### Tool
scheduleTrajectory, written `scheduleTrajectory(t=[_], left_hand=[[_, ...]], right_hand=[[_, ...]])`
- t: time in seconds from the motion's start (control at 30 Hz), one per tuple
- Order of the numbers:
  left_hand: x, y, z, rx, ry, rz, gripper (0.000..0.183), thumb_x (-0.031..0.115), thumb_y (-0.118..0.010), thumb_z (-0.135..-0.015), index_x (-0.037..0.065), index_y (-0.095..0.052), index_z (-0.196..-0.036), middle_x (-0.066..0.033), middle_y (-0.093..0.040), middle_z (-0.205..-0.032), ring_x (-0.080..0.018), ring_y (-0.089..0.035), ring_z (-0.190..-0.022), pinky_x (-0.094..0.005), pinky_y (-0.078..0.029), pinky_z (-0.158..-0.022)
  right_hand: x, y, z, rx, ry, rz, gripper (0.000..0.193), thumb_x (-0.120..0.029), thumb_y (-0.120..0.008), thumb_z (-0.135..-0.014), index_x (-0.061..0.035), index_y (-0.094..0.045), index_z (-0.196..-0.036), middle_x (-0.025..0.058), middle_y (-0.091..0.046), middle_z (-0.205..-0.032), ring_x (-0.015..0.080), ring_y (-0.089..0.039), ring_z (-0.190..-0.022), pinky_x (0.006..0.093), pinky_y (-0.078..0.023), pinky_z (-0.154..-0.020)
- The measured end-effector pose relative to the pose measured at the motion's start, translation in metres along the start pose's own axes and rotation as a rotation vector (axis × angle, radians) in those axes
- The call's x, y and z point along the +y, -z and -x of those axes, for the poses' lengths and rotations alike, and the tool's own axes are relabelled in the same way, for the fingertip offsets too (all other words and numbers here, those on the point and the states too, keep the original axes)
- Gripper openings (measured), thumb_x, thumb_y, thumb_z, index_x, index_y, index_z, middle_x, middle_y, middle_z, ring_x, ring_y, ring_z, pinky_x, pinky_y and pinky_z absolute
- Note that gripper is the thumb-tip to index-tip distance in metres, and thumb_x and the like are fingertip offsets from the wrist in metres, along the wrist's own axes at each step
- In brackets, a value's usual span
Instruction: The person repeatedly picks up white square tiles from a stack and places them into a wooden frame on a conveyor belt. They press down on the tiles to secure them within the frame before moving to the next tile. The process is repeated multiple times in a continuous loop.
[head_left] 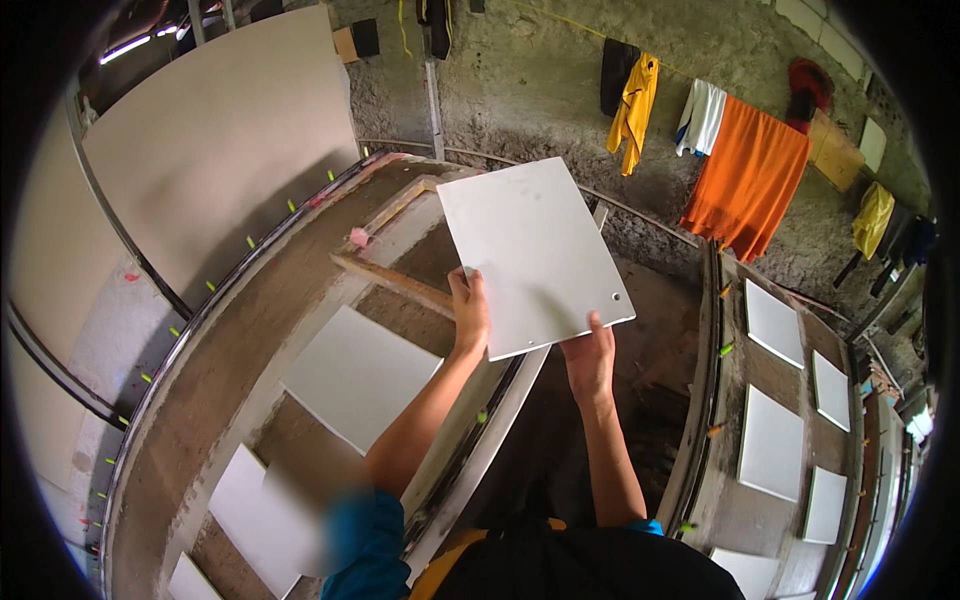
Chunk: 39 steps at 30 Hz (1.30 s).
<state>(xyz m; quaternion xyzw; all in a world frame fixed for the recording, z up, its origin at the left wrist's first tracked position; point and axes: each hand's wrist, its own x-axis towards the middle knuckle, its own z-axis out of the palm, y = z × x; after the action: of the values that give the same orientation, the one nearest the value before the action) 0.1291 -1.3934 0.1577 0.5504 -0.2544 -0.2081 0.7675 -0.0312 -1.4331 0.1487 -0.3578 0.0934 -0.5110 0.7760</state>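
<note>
A flat white rectangular panel (540, 250) is held up in front of me, tilted, with a small hole near its right lower corner and a smaller mark along its near edge. My left hand (470, 312) grips its left edge, thumb on the face. At the near edge, my right hand (590, 355) holds it with the thumb on top and the other fingers hidden beneath. Below my left forearm, another white panel (362, 375) lies on the long brown-stained table (190, 410).
A wooden frame (395, 278) rests on the left table's far end, beside a pink wad (359, 237). More white panels (772, 440) lie on the right-hand table (760, 525). Yellow-green clips line the table edges. Clothes and an orange cloth (750, 170) hang along the rough wall.
</note>
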Motion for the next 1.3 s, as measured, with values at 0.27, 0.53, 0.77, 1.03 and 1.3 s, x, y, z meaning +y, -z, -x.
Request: scheduleTrajectory(t=[0.27, 0.53, 0.77, 1.03, 1.3], left_hand=[[-0.035, -0.114, -0.101, 0.194, -0.096, 0.118, 0.054, 0.005, -0.050, -0.078, 0.003, -0.021, -0.123, -0.0185, -0.036, -0.117, -0.0236, -0.041, -0.105, -0.0348, -0.031, -0.092], [0.001, -0.086, -0.220, -0.023, -0.277, -0.307, 0.059, 0.010, -0.062, -0.076, 0.010, -0.031, -0.125, -0.0122, -0.044, -0.113, -0.0158, -0.047, -0.095, -0.0298, -0.039, -0.081], [-0.001, -0.078, -0.261, -0.268, -0.004, -0.406, 0.053, 0.024, -0.058, -0.082, 0.002, -0.034, -0.124, -0.0125, -0.050, -0.109, -0.0151, -0.052, -0.088, -0.0273, -0.043, -0.072], [-0.051, -0.030, -0.303, 0.467, -0.163, 0.074, 0.035, 0.017, -0.050, -0.084, 0.008, -0.029, -0.111, -0.0050, -0.048, -0.096, -0.0117, -0.046, -0.081, -0.0262, -0.041, -0.066], [-0.064, -0.013, -0.266, 0.648, -0.110, 0.049, 0.049, 0.013, -0.051, -0.081, 0.013, -0.019, -0.118, -0.0122, -0.045, -0.111, -0.0216, -0.050, -0.099, -0.0368, -0.043, -0.079]], right_hand=[[-0.057, 0.094, -0.137, 0.047, -0.110, 0.147, 0.038, -0.007, -0.050, -0.083, -0.0025, -0.037, -0.118, 0.0079, -0.051, -0.108, 0.0180, -0.053, -0.096, 0.0326, -0.045, -0.080], [-0.071, 0.144, -0.242, 0.024, -0.251, 0.157, 0.038, 0.000, -0.050, -0.078, -0.0021, -0.042, -0.116, 0.0086, -0.053, -0.105, 0.0189, -0.053, -0.096, 0.0329, -0.044, -0.083], [-0.031, 0.147, -0.358, -0.246, -0.384, 0.231, 0.046, -0.018, -0.054, -0.080, -0.0016, -0.040, -0.120, 0.0103, -0.049, -0.114, 0.0208, -0.048, -0.104, 0.0341, -0.037, -0.090], [0.050, 0.058, -0.448, -0.518, -0.517, -0.274, 0.078, -0.056, -0.035, -0.084, -0.0024, -0.010, -0.134, 0.0166, -0.031, -0.131, 0.0324, -0.037, -0.117, 0.0452, -0.031, -0.098], [0.165, -0.030, -0.484, -0.477, -0.710, 0.182, 0.048, -0.008, -0.054, -0.081, -0.0049, -0.029, -0.122, 0.0110, -0.045, -0.113, 0.0235, -0.046, -0.104, 0.0368, -0.039, -0.087]])
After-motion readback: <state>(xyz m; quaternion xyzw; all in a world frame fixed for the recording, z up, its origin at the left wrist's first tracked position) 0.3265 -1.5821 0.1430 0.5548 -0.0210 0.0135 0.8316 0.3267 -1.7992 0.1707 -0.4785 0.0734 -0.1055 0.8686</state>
